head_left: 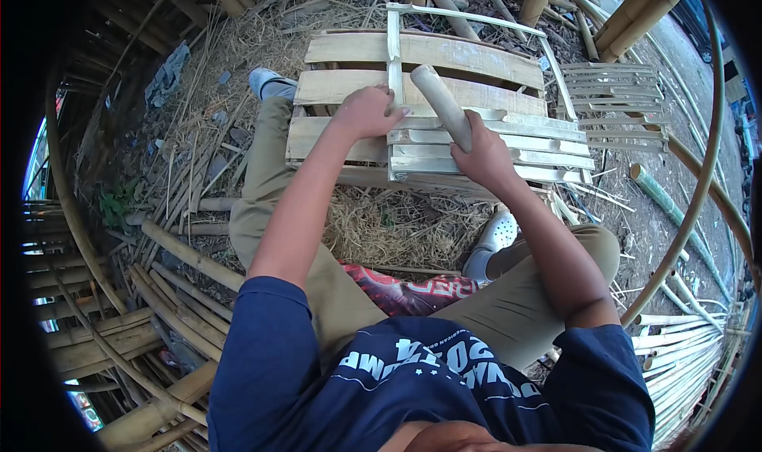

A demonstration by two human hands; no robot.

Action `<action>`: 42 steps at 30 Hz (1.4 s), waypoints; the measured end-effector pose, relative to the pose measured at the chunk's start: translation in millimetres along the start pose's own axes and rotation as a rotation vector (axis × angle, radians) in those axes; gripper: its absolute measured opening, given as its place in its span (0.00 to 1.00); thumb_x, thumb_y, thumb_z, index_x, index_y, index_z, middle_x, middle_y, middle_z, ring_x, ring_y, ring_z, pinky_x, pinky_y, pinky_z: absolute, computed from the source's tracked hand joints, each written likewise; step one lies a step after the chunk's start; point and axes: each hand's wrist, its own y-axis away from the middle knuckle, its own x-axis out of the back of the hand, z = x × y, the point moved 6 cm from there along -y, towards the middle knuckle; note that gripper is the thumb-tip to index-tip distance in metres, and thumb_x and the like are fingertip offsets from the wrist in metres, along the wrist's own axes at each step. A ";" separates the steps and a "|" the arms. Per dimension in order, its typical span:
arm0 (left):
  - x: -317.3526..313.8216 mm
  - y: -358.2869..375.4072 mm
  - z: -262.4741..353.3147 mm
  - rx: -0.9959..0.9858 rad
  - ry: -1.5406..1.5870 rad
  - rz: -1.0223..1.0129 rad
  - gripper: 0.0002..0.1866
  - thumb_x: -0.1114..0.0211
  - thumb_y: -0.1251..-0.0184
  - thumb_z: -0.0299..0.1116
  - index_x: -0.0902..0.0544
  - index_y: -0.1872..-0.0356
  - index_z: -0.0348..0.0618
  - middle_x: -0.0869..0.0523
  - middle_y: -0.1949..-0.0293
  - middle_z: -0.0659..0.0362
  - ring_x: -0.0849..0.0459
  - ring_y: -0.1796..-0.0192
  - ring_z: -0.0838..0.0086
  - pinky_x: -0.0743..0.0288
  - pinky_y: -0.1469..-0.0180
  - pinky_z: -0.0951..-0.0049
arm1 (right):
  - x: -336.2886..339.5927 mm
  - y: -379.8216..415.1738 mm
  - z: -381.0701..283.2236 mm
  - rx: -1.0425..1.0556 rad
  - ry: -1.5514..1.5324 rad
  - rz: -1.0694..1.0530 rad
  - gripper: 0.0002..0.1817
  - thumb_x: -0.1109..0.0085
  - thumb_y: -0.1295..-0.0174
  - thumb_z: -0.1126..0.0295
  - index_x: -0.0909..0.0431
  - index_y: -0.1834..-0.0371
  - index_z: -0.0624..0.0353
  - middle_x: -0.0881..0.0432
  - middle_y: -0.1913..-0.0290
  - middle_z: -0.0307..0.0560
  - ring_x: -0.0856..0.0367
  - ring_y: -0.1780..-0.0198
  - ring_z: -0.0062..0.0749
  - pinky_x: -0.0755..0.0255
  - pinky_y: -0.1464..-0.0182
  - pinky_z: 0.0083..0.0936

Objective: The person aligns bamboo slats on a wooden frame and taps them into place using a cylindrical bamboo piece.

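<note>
My right hand is wrapped round the lower end of a short, thick wooden club, which slants up and to the left over the slats. My left hand is closed at the left upright of a bamboo frame, thumb toward the topmost fitted slat; what lies under its fingers is partly hidden. Several split bamboo slats run across the near half of this frame, while its far half shows only the two sides and an end strip. The frame lies on a low table of wooden planks.
A finished-looking slatted bamboo panel lies right of the table. A green bamboo pole rests beyond it. Many bamboo strips are bundled at lower right, and poles lie at left. Shavings cover the ground between my legs.
</note>
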 end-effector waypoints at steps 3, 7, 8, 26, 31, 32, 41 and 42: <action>-10.4 19.1 -19.7 -0.123 0.125 0.163 0.52 0.25 0.35 0.68 0.25 0.21 0.36 0.24 0.19 0.42 0.28 0.16 0.48 0.39 0.14 0.45 | 36.7 -6.3 -14.4 0.094 0.110 -0.077 0.41 0.25 0.36 0.61 0.31 0.19 0.51 0.09 0.50 0.67 0.10 0.48 0.66 0.17 0.43 0.56; -22.3 46.2 -11.3 -0.032 0.147 0.192 0.70 0.23 0.46 0.77 0.41 0.10 0.41 0.33 0.13 0.45 0.40 0.09 0.55 0.60 0.08 0.39 | 73.2 -7.0 -5.2 0.237 0.286 -0.128 0.37 0.28 0.43 0.67 0.20 0.24 0.40 0.06 0.52 0.52 0.08 0.49 0.54 0.15 0.43 0.49; -30.0 47.3 -14.2 -0.013 0.164 0.197 0.73 0.22 0.49 0.80 0.43 0.10 0.42 0.34 0.13 0.45 0.42 0.09 0.57 0.63 0.08 0.39 | 78.8 -5.5 -3.4 0.219 0.305 -0.169 0.37 0.28 0.43 0.67 0.18 0.25 0.38 0.06 0.52 0.52 0.08 0.49 0.54 0.15 0.43 0.48; -36.2 50.3 -19.3 -0.026 0.287 0.245 0.65 0.17 0.54 0.76 0.27 0.18 0.46 0.30 0.14 0.51 0.39 0.10 0.63 0.65 0.07 0.43 | 56.1 -2.3 -10.3 0.243 0.241 -0.127 0.39 0.26 0.45 0.69 0.16 0.25 0.39 0.07 0.51 0.57 0.08 0.51 0.54 0.15 0.43 0.48; -32.4 47.5 -19.0 0.013 0.319 0.232 0.70 0.16 0.58 0.77 0.33 0.16 0.44 0.26 0.17 0.52 0.34 0.12 0.62 0.66 0.06 0.45 | 92.2 3.6 -13.7 0.253 0.196 -0.100 0.39 0.27 0.47 0.69 0.16 0.25 0.38 0.06 0.56 0.55 0.07 0.56 0.54 0.14 0.47 0.48; -34.1 48.2 -19.4 0.021 0.334 0.236 0.71 0.16 0.58 0.77 0.35 0.15 0.44 0.25 0.18 0.51 0.33 0.12 0.62 0.66 0.06 0.45 | 83.9 2.1 -13.3 0.273 0.261 -0.099 0.39 0.27 0.46 0.70 0.16 0.25 0.40 0.06 0.56 0.56 0.08 0.55 0.55 0.15 0.47 0.48; -33.1 48.4 -20.2 0.010 0.380 0.232 0.79 0.13 0.58 0.74 0.46 0.13 0.37 0.24 0.22 0.48 0.51 0.07 0.50 0.66 0.06 0.46 | 61.7 2.6 -21.6 0.250 0.198 -0.129 0.40 0.25 0.45 0.70 0.18 0.23 0.43 0.08 0.52 0.62 0.09 0.51 0.59 0.17 0.45 0.50; -34.5 49.0 -23.8 0.017 0.369 0.248 0.80 0.13 0.59 0.74 0.47 0.12 0.35 0.25 0.21 0.48 0.52 0.07 0.50 0.66 0.06 0.46 | 50.4 2.4 -23.1 0.262 0.233 -0.123 0.40 0.25 0.45 0.70 0.18 0.23 0.43 0.07 0.52 0.62 0.09 0.51 0.59 0.17 0.45 0.50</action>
